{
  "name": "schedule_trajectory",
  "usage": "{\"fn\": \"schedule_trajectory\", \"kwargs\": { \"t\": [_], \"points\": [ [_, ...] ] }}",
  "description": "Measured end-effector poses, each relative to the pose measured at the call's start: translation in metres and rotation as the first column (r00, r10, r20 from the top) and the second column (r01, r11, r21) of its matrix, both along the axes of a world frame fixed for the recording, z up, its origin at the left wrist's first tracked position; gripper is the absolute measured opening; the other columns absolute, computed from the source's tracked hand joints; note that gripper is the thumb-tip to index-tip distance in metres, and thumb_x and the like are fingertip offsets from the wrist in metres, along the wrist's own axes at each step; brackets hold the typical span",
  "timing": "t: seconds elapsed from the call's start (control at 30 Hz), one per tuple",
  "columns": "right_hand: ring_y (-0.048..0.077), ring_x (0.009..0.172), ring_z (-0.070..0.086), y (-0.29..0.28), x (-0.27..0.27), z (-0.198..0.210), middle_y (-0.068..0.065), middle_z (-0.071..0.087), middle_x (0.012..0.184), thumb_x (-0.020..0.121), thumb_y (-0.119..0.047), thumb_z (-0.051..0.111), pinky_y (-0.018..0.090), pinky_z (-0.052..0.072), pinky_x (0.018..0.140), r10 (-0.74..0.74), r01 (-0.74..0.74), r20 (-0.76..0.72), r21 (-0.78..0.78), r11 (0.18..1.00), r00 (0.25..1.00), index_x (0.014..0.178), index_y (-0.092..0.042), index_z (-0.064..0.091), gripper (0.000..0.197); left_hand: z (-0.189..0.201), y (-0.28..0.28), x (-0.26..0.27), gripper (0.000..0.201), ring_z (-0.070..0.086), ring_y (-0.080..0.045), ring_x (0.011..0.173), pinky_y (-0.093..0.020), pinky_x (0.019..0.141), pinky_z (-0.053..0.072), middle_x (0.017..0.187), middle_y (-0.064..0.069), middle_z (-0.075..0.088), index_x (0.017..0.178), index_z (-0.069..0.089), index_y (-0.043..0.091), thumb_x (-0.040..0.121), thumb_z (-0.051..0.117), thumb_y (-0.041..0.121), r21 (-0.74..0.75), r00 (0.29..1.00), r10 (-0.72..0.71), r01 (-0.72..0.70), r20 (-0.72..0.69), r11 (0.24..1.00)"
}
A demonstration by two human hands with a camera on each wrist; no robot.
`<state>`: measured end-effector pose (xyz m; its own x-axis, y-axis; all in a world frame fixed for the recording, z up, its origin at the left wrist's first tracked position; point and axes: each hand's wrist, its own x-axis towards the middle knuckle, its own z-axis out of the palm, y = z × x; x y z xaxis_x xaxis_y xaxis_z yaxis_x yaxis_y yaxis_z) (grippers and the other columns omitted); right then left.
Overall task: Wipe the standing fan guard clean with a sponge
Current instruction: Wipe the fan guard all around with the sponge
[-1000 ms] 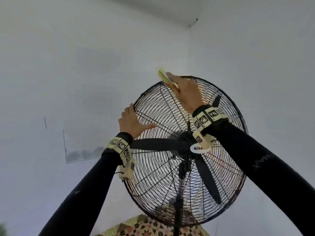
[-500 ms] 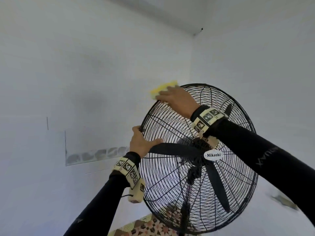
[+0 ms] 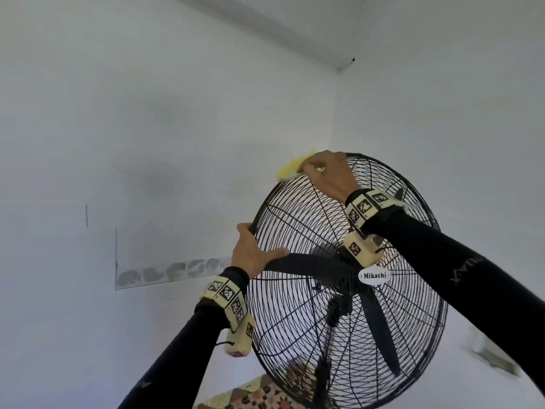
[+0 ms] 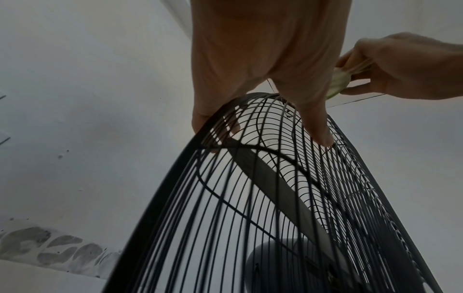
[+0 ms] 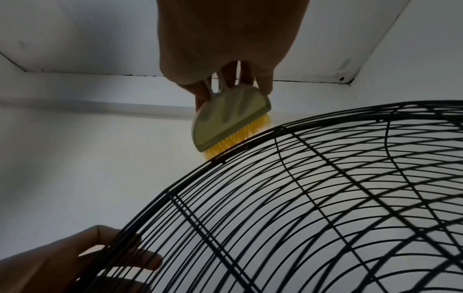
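Note:
The black wire fan guard (image 3: 298,219) stands in front of me, tilted, with dark blades behind the wires. My right hand (image 3: 327,172) grips a yellow sponge brush (image 3: 290,169) and presses it on the guard's upper left rim. In the right wrist view the sponge brush (image 5: 225,119) shows a pale green back, and its yellow bristles touch the guard's rim wire (image 5: 250,142). My left hand (image 3: 253,252) grips the left rim, fingers behind the wires and thumb across the front. The left wrist view shows my left hand (image 4: 265,89) on the guard (image 4: 225,198).
White walls meet in a corner behind the fan, close to the rim. A grey smudged strip (image 3: 165,273) marks the left wall. A patterned cloth (image 3: 259,394) lies below the fan. The Mikachi badge (image 3: 374,275) sits at the hub. The fan pole (image 3: 321,376) runs down.
My right hand has slid the sponge brush leftward along the top rim. My left hand went from lying flat on the wires to gripping the left rim.

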<state>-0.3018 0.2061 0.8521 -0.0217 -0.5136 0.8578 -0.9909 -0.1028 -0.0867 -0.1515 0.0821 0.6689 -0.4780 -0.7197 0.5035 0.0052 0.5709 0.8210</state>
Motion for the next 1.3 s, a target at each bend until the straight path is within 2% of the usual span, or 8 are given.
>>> {"fn": "schedule_trajectory", "kwargs": {
  "t": [0.37,0.6,0.7,0.8,0.93,1.13,1.2,1.3],
  "points": [
    [0.019,0.067,0.063,-0.011,-0.004,0.023,-0.020,0.067,0.063,0.086,-0.016,0.043,0.047,0.050,0.095,0.024,0.014,0.183,-0.202,0.979,0.983,0.056,-0.018,0.066,0.037,0.002,0.004,0.005,0.091,0.057,-0.018,0.112,-0.028,0.093,0.045,0.125,0.000,0.052,0.129,0.025,0.022,0.070,0.094,0.033,-0.010,1.000,-0.006,0.006,0.013,1.000],
    [0.022,0.097,0.067,-0.013,-0.004,0.013,-0.001,0.075,0.091,0.084,-0.033,0.057,0.037,0.052,0.089,0.058,-0.020,0.334,-0.115,0.993,0.941,0.071,-0.014,0.074,0.029,0.005,0.003,0.004,0.090,0.055,-0.015,0.104,-0.026,0.087,0.044,0.121,0.000,0.052,0.129,0.026,0.018,0.071,0.094,0.035,-0.027,1.000,0.007,-0.007,0.028,1.000],
    [0.023,0.114,0.047,-0.021,-0.003,0.012,0.001,0.052,0.115,0.084,-0.033,0.068,0.028,0.040,0.091,-0.025,0.076,0.414,-0.107,0.991,0.910,0.073,-0.011,0.072,0.024,0.006,0.006,0.005,0.089,0.055,-0.017,0.106,-0.026,0.088,0.043,0.121,0.000,0.051,0.127,0.026,0.019,0.071,0.094,0.035,-0.033,1.000,0.011,-0.010,0.026,0.999],
    [0.028,0.113,0.037,-0.029,0.003,0.006,0.007,0.035,0.113,0.091,-0.039,0.062,0.033,0.040,0.097,-0.156,0.177,0.427,-0.008,0.984,0.891,0.083,-0.016,0.061,0.025,0.005,0.008,0.004,0.089,0.056,-0.019,0.109,-0.027,0.088,0.044,0.122,0.000,0.052,0.126,0.025,0.021,0.070,0.093,0.036,-0.039,0.999,0.013,-0.012,0.032,0.999],
    [0.034,0.094,0.054,-0.025,0.013,0.010,0.012,0.058,0.099,0.097,-0.047,0.046,0.037,0.046,0.079,-0.328,0.293,0.296,0.156,0.943,0.897,0.101,-0.014,0.059,0.036,0.005,0.008,0.007,0.088,0.054,-0.017,0.107,-0.027,0.089,0.044,0.123,0.000,0.050,0.125,0.024,0.021,0.072,0.092,0.035,-0.039,0.999,0.015,-0.014,0.033,0.999],
    [0.034,0.072,0.060,-0.020,0.018,0.016,0.009,0.063,0.066,0.098,-0.026,0.050,0.034,0.044,0.081,-0.138,0.167,0.443,-0.028,0.986,0.886,0.070,-0.009,0.056,0.033,0.005,0.010,0.006,0.089,0.054,-0.017,0.108,-0.031,0.093,0.047,0.123,0.001,0.050,0.129,0.026,0.018,0.072,0.093,0.036,-0.050,0.999,0.023,-0.022,0.026,0.998],
    [0.029,0.061,0.067,-0.021,0.033,0.003,0.021,0.070,0.074,0.097,-0.020,0.051,0.039,0.058,0.062,-0.019,-0.030,0.480,0.093,0.995,0.877,0.076,-0.002,0.063,0.031,0.006,0.009,0.005,0.087,0.057,-0.019,0.109,-0.031,0.093,0.048,0.122,0.000,0.052,0.125,0.025,0.020,0.072,0.093,0.035,-0.046,0.999,0.026,-0.024,0.028,0.999],
    [0.026,0.060,0.072,-0.024,0.052,-0.008,0.019,0.075,0.076,0.098,-0.017,0.049,0.024,0.051,0.049,0.045,-0.233,0.497,0.324,0.917,0.867,0.077,-0.006,0.066,0.029,0.006,0.009,0.006,0.086,0.056,-0.018,0.107,-0.030,0.089,0.047,0.121,0.000,0.051,0.124,0.025,0.018,0.072,0.092,0.034,-0.054,0.999,0.024,-0.023,0.026,0.998]
  ]
}}
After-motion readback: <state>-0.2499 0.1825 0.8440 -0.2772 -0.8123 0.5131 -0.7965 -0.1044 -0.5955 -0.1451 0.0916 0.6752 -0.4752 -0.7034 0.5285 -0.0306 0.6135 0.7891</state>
